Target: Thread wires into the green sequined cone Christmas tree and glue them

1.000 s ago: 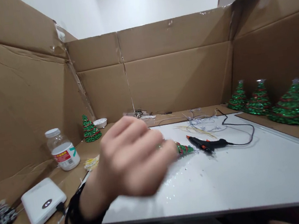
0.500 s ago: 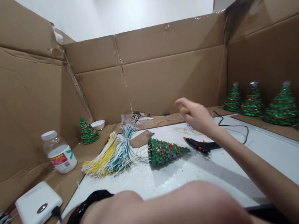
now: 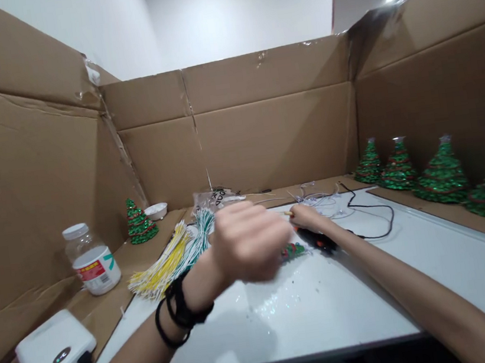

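My left hand [image 3: 252, 239], with black bands on its wrist, is a blurred fist, back toward me; anything inside it is hidden. It covers most of a green beaded Christmas tree lying on its side, whose tip [image 3: 293, 250] shows past the knuckles. My right hand [image 3: 307, 218] is closed just above the black hot glue gun [image 3: 317, 240]. A small yellowish tip shows at its fingers; I cannot tell what it is. Left of my fists lie bundles of yellow-white [image 3: 163, 260] and green-white [image 3: 199, 238] strands.
Green beaded trees [image 3: 440, 170] stand along the right. One more tree [image 3: 139, 222], a white bowl [image 3: 156, 212], a labelled jar [image 3: 94, 260] and a white box [image 3: 56, 355] with a cable are at left. Cardboard walls [image 3: 282, 140] surround the white board [image 3: 298, 329]. A black cord [image 3: 379, 237] curves at right.
My left forearm has swung up and away from close to the camera, bringing the fist over the lying tree. My right hand has lowered toward the glue gun. The view has shifted slightly.
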Tool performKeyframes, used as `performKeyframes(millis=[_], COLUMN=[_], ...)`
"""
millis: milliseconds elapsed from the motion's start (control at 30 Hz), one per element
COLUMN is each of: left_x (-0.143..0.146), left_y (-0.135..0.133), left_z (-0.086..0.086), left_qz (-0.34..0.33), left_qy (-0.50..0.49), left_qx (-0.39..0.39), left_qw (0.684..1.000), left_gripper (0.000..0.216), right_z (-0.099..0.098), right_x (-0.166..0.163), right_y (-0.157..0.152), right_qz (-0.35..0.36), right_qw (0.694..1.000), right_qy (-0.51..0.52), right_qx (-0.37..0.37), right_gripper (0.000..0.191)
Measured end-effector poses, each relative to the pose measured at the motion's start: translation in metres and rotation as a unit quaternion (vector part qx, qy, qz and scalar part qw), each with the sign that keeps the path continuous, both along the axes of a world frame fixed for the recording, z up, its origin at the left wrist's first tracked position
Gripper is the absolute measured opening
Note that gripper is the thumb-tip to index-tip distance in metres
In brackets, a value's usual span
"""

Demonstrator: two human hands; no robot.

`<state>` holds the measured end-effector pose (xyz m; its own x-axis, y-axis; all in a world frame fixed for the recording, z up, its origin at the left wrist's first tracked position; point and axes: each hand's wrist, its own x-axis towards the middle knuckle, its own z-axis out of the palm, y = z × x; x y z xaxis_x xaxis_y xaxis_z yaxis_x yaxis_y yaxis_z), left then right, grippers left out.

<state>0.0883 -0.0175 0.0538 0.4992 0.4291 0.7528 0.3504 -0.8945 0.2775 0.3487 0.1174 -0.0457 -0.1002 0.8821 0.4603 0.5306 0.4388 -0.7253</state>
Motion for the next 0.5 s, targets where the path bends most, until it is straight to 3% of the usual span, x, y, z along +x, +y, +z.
performKeyframes(millis=[100,267,333,400,500], left_x=[0.003,-0.001,0.001,0.005,0.01], left_y=[0.025,0.053,0.053,0.048,0.035], left_z=[0.012,-0.019,-0.024,-0.021,-0.015], left_qz=[0.03,0.045,0.031,0.017,-0.006], left_qy=[-0.063,-0.179,-0.191,-0.196,-0.207], left_qx=[-0.005,-0.215,-0.259,-0.27,-0.246], left_qw=[0.998,0.959,0.946,0.943,0.947], left_gripper=[0.025,0.019,0.024,0.034,0.034], right_z=[0.012,0.059,0.082,0.099,0.109], right_x=[-0.001,-0.016,-0.032,-0.052,-0.08], right_y=[-0.001,-0.024,-0.044,-0.069,-0.105], right_qz=[-0.082,-0.132,-0.108,-0.037,0.105], right_qw=[0.993,0.983,0.983,0.981,0.977], right_qy=[-0.074,-0.125,-0.127,-0.071,-0.014], right_qx=[-0.031,0.026,0.077,0.176,0.186], right_gripper=[0.032,0.012,0.008,0.008,0.014])
